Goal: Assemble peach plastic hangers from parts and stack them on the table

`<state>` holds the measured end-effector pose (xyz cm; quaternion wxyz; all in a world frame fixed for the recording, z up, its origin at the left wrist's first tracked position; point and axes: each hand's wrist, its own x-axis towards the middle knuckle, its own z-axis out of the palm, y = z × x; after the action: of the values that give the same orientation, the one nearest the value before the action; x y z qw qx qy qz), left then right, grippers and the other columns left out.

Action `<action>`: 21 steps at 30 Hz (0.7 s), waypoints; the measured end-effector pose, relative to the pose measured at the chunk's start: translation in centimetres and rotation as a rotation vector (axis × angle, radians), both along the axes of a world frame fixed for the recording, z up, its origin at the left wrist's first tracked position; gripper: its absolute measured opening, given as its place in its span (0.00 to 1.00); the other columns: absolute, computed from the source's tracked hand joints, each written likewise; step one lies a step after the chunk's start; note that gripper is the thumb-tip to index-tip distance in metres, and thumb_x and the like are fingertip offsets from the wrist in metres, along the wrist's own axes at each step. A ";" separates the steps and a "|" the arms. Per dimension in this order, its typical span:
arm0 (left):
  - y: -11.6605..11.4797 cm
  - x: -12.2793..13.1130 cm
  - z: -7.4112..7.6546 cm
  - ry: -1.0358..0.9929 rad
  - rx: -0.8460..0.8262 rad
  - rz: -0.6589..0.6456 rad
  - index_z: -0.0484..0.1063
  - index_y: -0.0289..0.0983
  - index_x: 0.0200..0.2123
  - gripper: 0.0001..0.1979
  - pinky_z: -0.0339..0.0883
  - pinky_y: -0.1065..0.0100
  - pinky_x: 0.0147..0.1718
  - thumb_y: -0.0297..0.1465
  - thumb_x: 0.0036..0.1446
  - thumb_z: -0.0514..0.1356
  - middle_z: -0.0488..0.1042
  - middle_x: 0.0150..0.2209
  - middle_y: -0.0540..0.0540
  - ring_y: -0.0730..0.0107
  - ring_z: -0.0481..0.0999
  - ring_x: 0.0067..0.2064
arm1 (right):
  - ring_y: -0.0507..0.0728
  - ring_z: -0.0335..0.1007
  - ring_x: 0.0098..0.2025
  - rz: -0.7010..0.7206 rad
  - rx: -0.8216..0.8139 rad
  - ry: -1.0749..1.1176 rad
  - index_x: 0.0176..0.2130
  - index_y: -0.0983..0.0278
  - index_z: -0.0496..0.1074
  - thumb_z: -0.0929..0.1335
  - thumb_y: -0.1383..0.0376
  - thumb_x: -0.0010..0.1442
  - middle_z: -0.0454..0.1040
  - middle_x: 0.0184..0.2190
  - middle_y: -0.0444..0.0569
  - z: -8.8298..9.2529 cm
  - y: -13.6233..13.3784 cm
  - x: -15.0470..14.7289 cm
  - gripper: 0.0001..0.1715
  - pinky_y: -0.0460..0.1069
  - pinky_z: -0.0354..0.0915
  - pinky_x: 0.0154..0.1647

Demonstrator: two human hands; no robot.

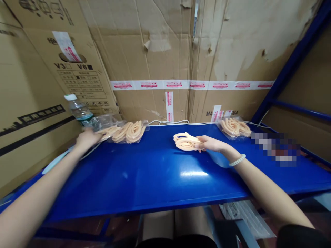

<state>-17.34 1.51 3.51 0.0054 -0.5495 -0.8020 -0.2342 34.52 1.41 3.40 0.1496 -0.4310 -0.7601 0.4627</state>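
My right hand (210, 143) grips a stack of flat, peach-coloured looped pieces (186, 142) by its right end, just above the blue table (155, 172). At the far left, my left hand (89, 138) is smeared by motion, and its fingers cannot be made out. It is beside more peach looped pieces (110, 132) and a crumpled clear plastic bag (107, 121). Right of these lies a clear bag of peach looped pieces (131, 132). Another bagged bundle (234, 127) rests at the back right.
A plastic bottle (80, 110) with a white cap stands at the back left. Cardboard sheets (155, 62) wall the back and left side. A white cable (170, 122) runs along the rear edge. A blue metal post (287, 65) rises at the right. Clear plastic packaging (248, 213) lies below the table.
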 end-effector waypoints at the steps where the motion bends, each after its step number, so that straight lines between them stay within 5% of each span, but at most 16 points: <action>1: -0.1 0.5 0.0 0.054 -0.033 0.056 0.73 0.24 0.41 0.26 0.71 0.49 0.32 0.44 0.51 0.59 0.78 0.39 0.21 0.32 0.77 0.41 | 0.53 0.64 0.27 0.006 0.003 -0.030 0.36 0.65 0.69 0.70 0.58 0.54 0.71 0.26 0.44 0.0 0.0 0.1 0.14 0.47 0.56 0.27; 4: -0.8 2.3 1.3 0.288 -0.158 0.186 0.75 0.25 0.38 0.25 0.68 0.44 0.41 0.43 0.57 0.54 0.74 0.49 0.16 0.25 0.71 0.54 | 0.55 0.68 0.33 -0.003 0.030 -0.067 0.42 0.65 0.72 0.70 0.60 0.54 0.76 0.33 0.48 0.2 0.0 -0.2 0.16 0.48 0.61 0.32; 7: -1.8 5.0 3.3 0.426 -0.276 0.162 0.77 0.28 0.38 0.25 0.67 0.48 0.42 0.43 0.61 0.49 0.78 0.45 0.23 0.35 0.76 0.49 | 0.58 0.72 0.41 -0.031 0.128 -0.172 0.50 0.66 0.70 0.70 0.63 0.56 0.78 0.43 0.51 0.4 0.8 -1.1 0.22 0.49 0.66 0.39; 10: -2.2 9.1 3.9 0.623 0.009 -0.103 0.76 0.29 0.42 0.26 0.67 0.52 0.44 0.42 0.64 0.45 0.79 0.44 0.27 0.41 0.78 0.48 | 0.60 0.73 0.42 -0.051 0.224 -0.302 0.47 0.67 0.71 0.70 0.64 0.56 0.78 0.42 0.53 0.2 2.7 -2.8 0.19 0.50 0.66 0.40; 12: -1.8 12.4 2.9 0.547 0.065 -0.394 0.75 0.31 0.46 0.25 0.68 0.55 0.45 0.44 0.65 0.47 0.80 0.44 0.31 0.46 0.79 0.47 | 0.61 0.73 0.42 -0.068 0.290 -0.351 0.44 0.67 0.73 0.71 0.62 0.57 0.77 0.42 0.54 -0.1 4.1 -4.3 0.16 0.50 0.65 0.41; 15: -0.2 17.3 -0.2 0.338 0.112 -0.796 0.64 0.31 0.62 0.32 0.64 0.56 0.57 0.47 0.65 0.51 0.72 0.60 0.32 0.49 0.72 0.60 | 0.64 0.72 0.44 -0.115 0.420 -0.412 0.42 0.68 0.74 0.72 0.60 0.58 0.77 0.41 0.58 -0.7 5.9 -6.3 0.15 0.51 0.65 0.43; 18: 1.8 20.8 -3.5 0.263 0.050 -0.942 0.51 0.31 0.70 0.42 0.55 0.48 0.65 0.52 0.63 0.53 0.53 0.72 0.30 0.42 0.54 0.71 | 0.65 0.72 0.47 -0.154 0.528 -0.432 0.42 0.68 0.76 0.71 0.59 0.62 0.77 0.42 0.60 -1.1 6.8 -7.4 0.14 0.52 0.65 0.47; 21: 3.9 22.5 -5.2 0.237 -0.052 -0.972 0.46 0.37 0.72 0.38 0.54 0.43 0.64 0.49 0.66 0.50 0.50 0.73 0.34 0.43 0.52 0.72 | 0.64 0.71 0.53 -0.189 0.629 -0.416 0.49 0.69 0.74 0.67 0.61 0.67 0.76 0.48 0.60 -1.2 7.1 -7.0 0.16 0.52 0.63 0.54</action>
<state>5.13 5.41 -1.72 -0.0270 -0.8824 -0.4527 -0.1255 27.51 8.56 2.17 0.1593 -0.5169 -0.8358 0.0941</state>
